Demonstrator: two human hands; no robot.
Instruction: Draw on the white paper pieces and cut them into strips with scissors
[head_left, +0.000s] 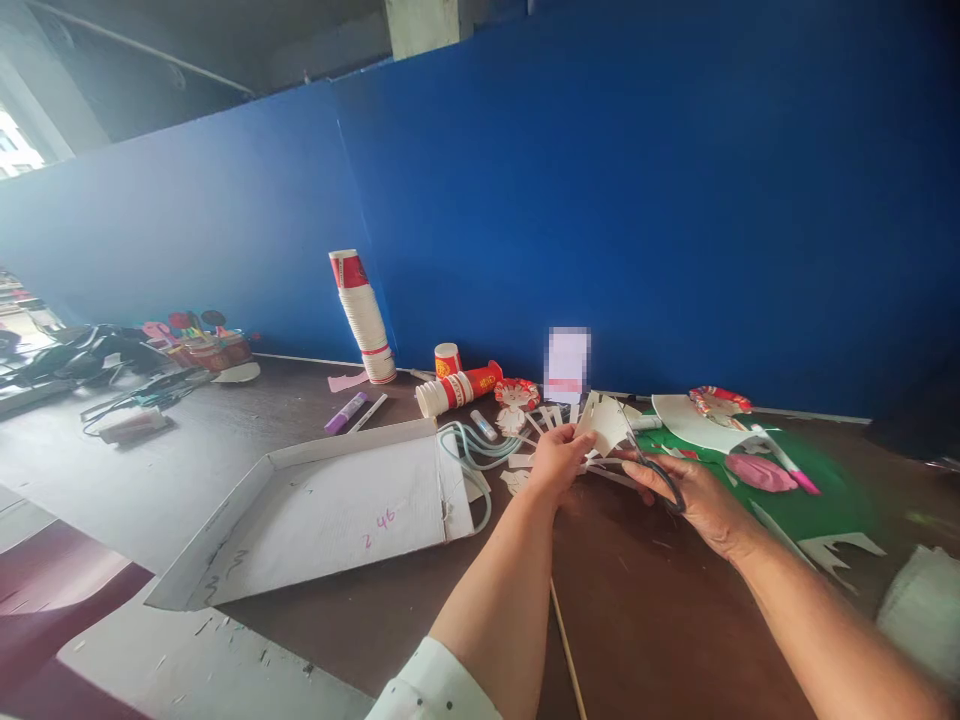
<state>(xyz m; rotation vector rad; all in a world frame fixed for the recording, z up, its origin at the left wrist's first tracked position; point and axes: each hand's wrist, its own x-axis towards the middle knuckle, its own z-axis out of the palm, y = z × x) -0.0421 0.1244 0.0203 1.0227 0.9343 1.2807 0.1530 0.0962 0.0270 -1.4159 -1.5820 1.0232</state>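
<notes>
My left hand (556, 462) is closed on a cut paper cup (606, 428), whose pale wall stands up beside the fingers. Several white strips (551, 416) fan out around that hand. In my right hand (694, 498) is a pair of scissors (670, 484) with dark handle loops. Its blades point up and left and reach the edge of the cup piece; how far apart they are I cannot make out. White paper scraps (516, 482) lie just left of my left hand.
Left of my hands is a shallow white box lid (337, 505), with a pale cable (480, 455) beside it. Behind stand a stack of paper cups (366, 325) and fallen red cups (465, 388). Green sheet (832, 490), pink piece (761, 473) and marker (787, 462) lie right. A stick (568, 650) lies in front.
</notes>
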